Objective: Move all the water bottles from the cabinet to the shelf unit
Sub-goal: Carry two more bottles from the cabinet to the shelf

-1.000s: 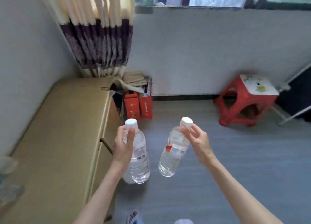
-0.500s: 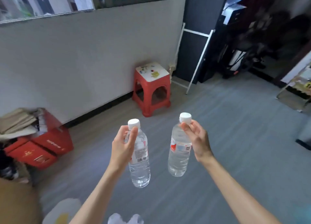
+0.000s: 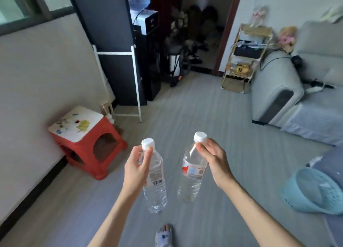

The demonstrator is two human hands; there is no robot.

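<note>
I carry two clear water bottles with white caps, both upright above the grey floor. My left hand [image 3: 136, 169] grips the left bottle [image 3: 155, 189] around its neck and shoulder. My right hand [image 3: 213, 160] pinches the right bottle [image 3: 193, 174], which has a red and white label, just under its cap. Far ahead on the right, a gold wire shelf unit [image 3: 245, 59] stands beside the sofa, with items on its tiers. The cabinet is out of view.
A red plastic stool [image 3: 87, 139] stands by the left wall. A dark panel on a white frame [image 3: 118, 65] and a water dispenser [image 3: 146, 42] stand behind it. A grey sofa [image 3: 300, 90] fills the right side, with a light blue basket [image 3: 313, 193] near it. My sandalled foot [image 3: 164, 235] is below.
My view has swung right, from the cabinet and curtain past the red stool to the sofa and shelf unit. Both hands keep their bottles in the same hold.
</note>
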